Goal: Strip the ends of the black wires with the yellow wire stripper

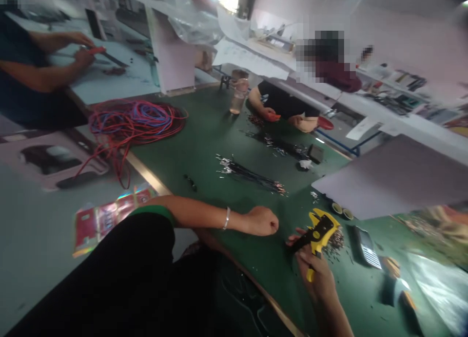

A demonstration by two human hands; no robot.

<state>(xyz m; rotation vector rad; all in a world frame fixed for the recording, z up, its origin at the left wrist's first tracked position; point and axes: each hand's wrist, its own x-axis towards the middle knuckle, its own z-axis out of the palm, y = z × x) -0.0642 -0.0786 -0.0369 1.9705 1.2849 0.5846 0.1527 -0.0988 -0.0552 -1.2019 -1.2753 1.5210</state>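
My right hand (316, 271) grips a yellow and black wire stripper (317, 232), its jaws pointing up and away over the green table (212, 147). My left hand (261, 221) rests on the table as a closed fist, with a silver bracelet on the wrist; whether anything is inside it is hidden. A small heap of stripped wire bits (334, 242) lies just right of the tool. A bundle of thin black wires (252, 174) lies further out on the table.
A coil of red and blue cable (137, 120) sits at the far left. A phone (365, 247) lies right of the stripper. A bottle (238, 91) stands at the far end. One person works across the table (285, 108), another at left (54, 59).
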